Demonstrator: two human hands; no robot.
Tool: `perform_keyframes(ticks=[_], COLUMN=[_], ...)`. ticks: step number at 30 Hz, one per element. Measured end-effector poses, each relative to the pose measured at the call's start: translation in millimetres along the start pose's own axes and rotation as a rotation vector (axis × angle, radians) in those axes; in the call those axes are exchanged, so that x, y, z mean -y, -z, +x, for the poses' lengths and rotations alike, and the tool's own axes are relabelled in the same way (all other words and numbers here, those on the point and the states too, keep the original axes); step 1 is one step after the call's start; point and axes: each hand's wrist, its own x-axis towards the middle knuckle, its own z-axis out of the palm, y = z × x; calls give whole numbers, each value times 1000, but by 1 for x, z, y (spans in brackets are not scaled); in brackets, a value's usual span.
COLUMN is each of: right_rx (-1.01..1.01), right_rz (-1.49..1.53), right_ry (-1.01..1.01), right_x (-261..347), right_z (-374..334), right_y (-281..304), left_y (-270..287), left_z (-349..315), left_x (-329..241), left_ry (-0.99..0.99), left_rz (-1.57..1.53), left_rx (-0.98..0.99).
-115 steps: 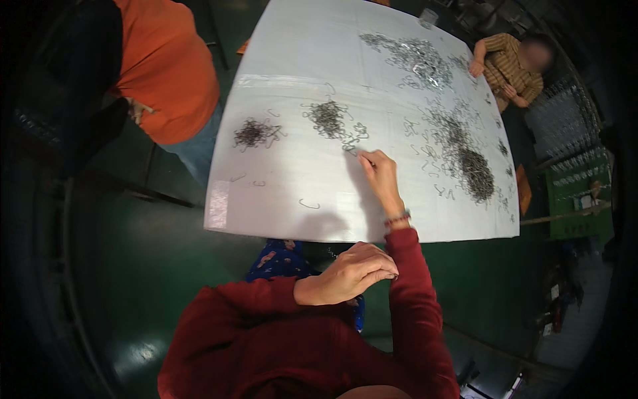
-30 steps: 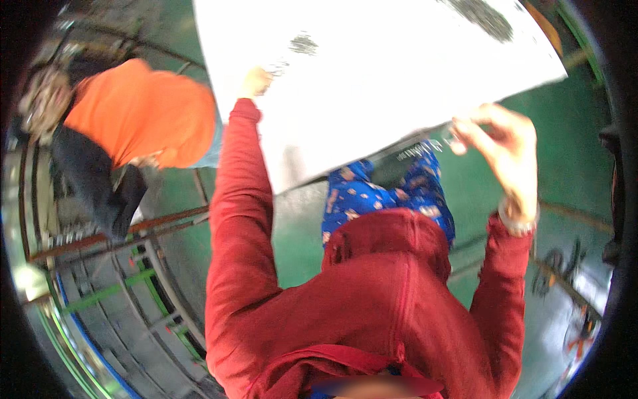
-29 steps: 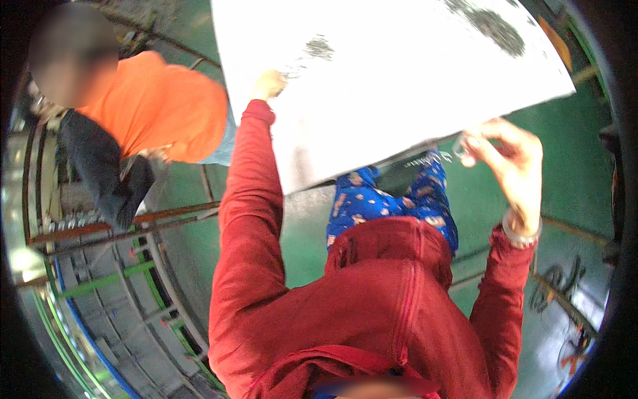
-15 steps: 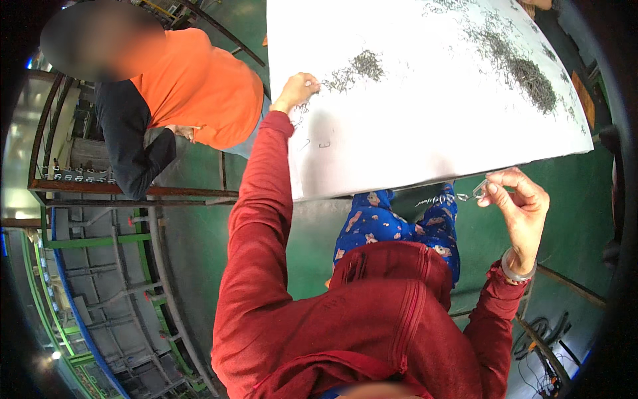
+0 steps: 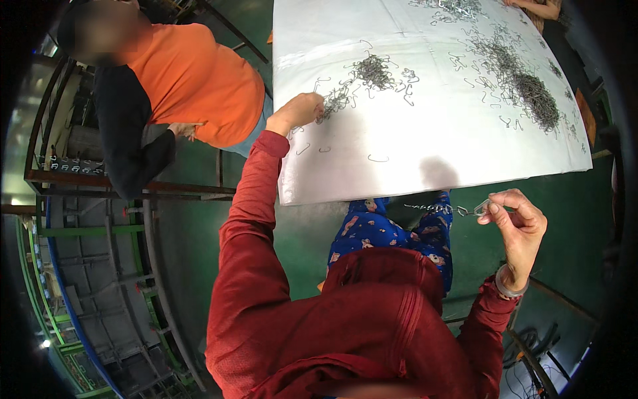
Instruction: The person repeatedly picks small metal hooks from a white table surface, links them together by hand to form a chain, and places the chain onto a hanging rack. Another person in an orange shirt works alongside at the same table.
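My left hand (image 5: 297,113) reaches over the white-covered table (image 5: 372,176), fingers curled and pinched together at the edge of a small cluster of dark wire hooks (image 5: 337,101). Whatever lies between those fingertips is hidden. Beyond this cluster sits a denser heap of S-shaped wire hooks (image 5: 373,71). In front of the table's near edge, my right hand (image 5: 518,226) pinches a metal loop (image 5: 483,207) between thumb and fingers. From the loop a chain of small metal links (image 5: 442,207) extends leftward above my blue trousers.
A larger heap of wire hooks (image 5: 531,96) spreads across the table's right side, with more at the far edge (image 5: 458,6). A person in an orange top (image 5: 206,86) is at the left. Another person's arm (image 5: 541,9) shows at the far right corner. Metal frames (image 5: 119,279) stand lower left.
The view has shifted slightly and the table looks less glaring. My left hand has turned and come lower, with its fingers at the hooks. My right hand still pinches the loop.
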Motion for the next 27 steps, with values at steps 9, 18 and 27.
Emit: perform_keyframes(ticks=[9,18,27], right_rx=[13,53,-23], right_rz=[-20,23,33], right_ry=[16,58,-49], right_x=[6,-7,-32], right_z=[-2,-1,-11], right_y=[-7,-6,-17], left_y=[-80,-94,-29], left_z=[68,-28,-51], left_x=[-57,-130,-272], left_ry=[-464,-139,-547], left_rz=[-2,-180,-1095], left_rx=[-253,-512,-416])
